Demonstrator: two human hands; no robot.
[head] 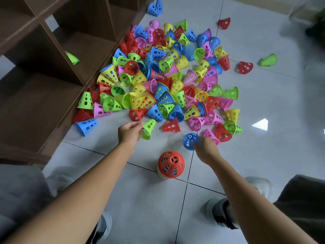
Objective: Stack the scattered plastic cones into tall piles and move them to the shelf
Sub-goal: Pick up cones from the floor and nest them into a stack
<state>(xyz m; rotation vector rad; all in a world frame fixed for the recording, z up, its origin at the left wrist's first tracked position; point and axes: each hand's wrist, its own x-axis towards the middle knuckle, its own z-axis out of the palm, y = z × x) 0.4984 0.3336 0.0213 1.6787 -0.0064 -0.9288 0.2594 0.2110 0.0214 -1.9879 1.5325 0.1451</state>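
— Cones everywhere. Where does the pile sit from the hands?

— Up at twelve o'clock, spilling against the shelf, which runs off toward ten. The left hand has its fingers closed around a green cone at its wide rim; the cone's long axis tilts up toward one o'clock, narrow end away.

— And the right hand?

— Pinching the rim of a blue cone, open mouth facing the camera, held just at ten o'clock of the knuckles.

— Where would they go?

— Probably onto the red-topped stack standing upright on the floor, at six o'clock of both cones. I'd judge the right hand nearer; the stack lies just below-left of it, so blue drops first, once tipped wide end down.
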